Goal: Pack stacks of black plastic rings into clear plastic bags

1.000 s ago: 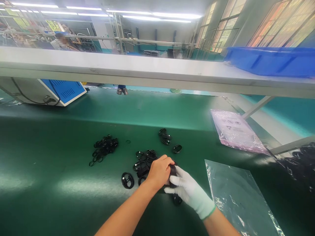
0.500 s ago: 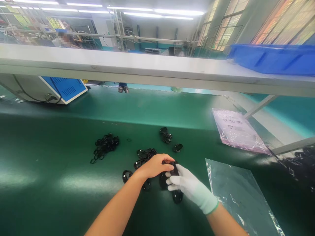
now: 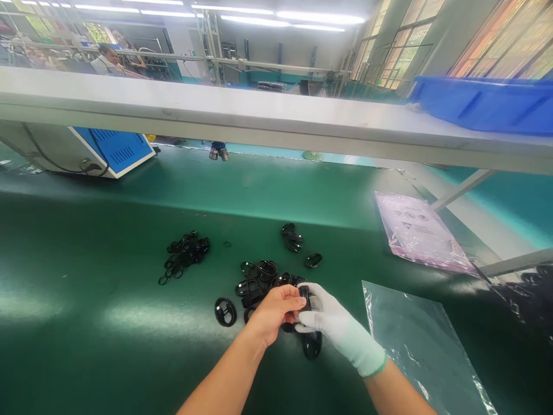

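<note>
My gloved right hand is closed around a bundle of black cable, held upright over the bench. My bare left hand pinches at the bundle's left side with thumb and fingers; any small piece between them is hidden. A glossy black oval piece shows just below my right hand; whether it joins the bundle I cannot tell. Behind and left of my hands lies a pile of coiled black cables, with one black oval coil apart from it. Farther left is a heap of small black rings.
Beyond my hands lie more black coils and a single oval one. At right are a clear plastic bag and a pinkish printed bag. A white shelf crosses ahead, bearing a blue bin.
My left hand has drawn down and slightly right, its fingers now pinching at the bundle's side instead of reaching over its top. More of the pile shows behind it.
</note>
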A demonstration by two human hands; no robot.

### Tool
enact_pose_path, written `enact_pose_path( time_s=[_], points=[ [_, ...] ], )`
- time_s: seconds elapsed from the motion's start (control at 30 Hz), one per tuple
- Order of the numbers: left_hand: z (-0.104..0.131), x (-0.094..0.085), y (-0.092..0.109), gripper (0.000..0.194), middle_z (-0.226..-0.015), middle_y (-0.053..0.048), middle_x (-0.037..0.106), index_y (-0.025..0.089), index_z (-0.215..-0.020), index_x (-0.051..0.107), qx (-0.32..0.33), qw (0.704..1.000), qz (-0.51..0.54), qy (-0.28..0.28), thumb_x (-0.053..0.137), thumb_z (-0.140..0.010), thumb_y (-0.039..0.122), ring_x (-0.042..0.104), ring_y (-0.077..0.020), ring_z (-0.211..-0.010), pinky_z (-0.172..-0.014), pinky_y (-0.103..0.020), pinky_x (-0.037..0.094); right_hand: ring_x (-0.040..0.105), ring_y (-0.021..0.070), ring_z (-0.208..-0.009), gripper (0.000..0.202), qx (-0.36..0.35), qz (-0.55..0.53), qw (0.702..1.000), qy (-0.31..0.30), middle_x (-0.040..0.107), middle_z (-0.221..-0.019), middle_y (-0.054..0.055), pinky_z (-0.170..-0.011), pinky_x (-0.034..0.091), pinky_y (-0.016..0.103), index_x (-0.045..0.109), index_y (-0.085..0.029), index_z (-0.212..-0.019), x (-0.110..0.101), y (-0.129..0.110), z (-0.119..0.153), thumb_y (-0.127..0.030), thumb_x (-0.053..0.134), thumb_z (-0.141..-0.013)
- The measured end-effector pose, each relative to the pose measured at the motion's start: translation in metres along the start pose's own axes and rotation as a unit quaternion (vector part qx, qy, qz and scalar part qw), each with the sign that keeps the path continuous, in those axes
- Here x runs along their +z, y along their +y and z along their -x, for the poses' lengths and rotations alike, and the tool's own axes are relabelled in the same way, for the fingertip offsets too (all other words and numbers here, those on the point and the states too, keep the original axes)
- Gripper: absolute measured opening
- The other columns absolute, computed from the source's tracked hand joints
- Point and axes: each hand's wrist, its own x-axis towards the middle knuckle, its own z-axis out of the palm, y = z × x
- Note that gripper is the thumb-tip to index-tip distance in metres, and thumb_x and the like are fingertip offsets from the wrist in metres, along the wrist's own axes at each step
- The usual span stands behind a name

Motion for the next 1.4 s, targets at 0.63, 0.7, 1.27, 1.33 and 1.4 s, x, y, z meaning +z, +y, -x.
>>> enact_pose_path(
  time_s=[0.63, 0.7, 1.27, 1.33, 1.4],
  points=[
    [-0.003, -0.002, -0.01, 0.026, -0.055, 0.004, 0.049, 0.016, -0.058, 0.045, -0.001, 0.998, -0.057, -0.005, 0.062, -0.064, 0.035, 0.044, -0.007, -0.053, -0.055, -0.022, 0.032, 0.056, 0.0229, -0.094, 0.045, 0.031, -0.069, 0.996, -0.046, 0.054, -0.101, 0.007, -0.082, 0.046, 0.048, 0.052, -0.018, -0.105, -0.01, 0.009, 0.005, -0.023, 0.071, -0.064],
    [-0.003, -0.002, -0.008, 0.024, -0.055, 0.003, 0.05, 0.016, -0.058, 0.044, 0.008, 0.996, -0.089, -0.016, 0.058, -0.067, 0.034, 0.045, -0.0077, -0.053, -0.056, -0.023, 0.034, 0.056, 0.0223, -0.093, 0.042, 0.027, -0.08, 0.995, -0.049, 0.055, -0.098, 0.006, -0.082, 0.046, 0.048, 0.053, -0.018, -0.102, -0.009, 0.011, 0.004, -0.023, 0.071, -0.064],
    [-0.011, 0.001, -0.025, 0.033, -0.076, -0.002, 0.058, 0.021, -0.081, 0.063, 0.353, 0.817, -0.424, 0.165, 0.037, -0.074, 0.003, 0.054, -0.0126, -0.074, -0.067, -0.024, 0.041, 0.054, 0.022, -0.094, 0.049, -0.014, -0.135, 0.989, -0.055, 0.051, -0.111, 0.006, -0.073, 0.05, 0.044, 0.051, -0.024, -0.11, 0.001, 0.021, 0.007, -0.024, 0.07, -0.065],
    [-0.014, 0.0, -0.023, 0.033, -0.077, -0.002, 0.057, 0.021, -0.082, 0.063, 0.353, 0.82, -0.421, 0.161, 0.037, -0.073, 0.002, 0.053, -0.0125, -0.075, -0.068, -0.024, 0.04, 0.055, 0.0209, -0.094, 0.046, -0.01, -0.148, 0.987, -0.068, 0.053, -0.108, 0.007, -0.079, 0.048, 0.045, 0.051, -0.022, -0.111, -0.001, 0.018, 0.007, -0.028, 0.068, -0.068],
    [-0.017, -0.002, -0.021, 0.034, -0.078, -0.001, 0.056, 0.021, -0.083, 0.062, 0.345, 0.83, -0.408, 0.161, 0.038, -0.071, 0.001, 0.052, -0.0118, -0.074, -0.066, -0.023, 0.04, 0.056, 0.0207, -0.094, 0.042, 0.012, -0.166, 0.983, -0.08, 0.054, -0.107, 0.009, -0.084, 0.044, 0.046, 0.052, -0.02, -0.111, -0.003, 0.012, 0.008, -0.039, 0.061, -0.075]
  ],
)
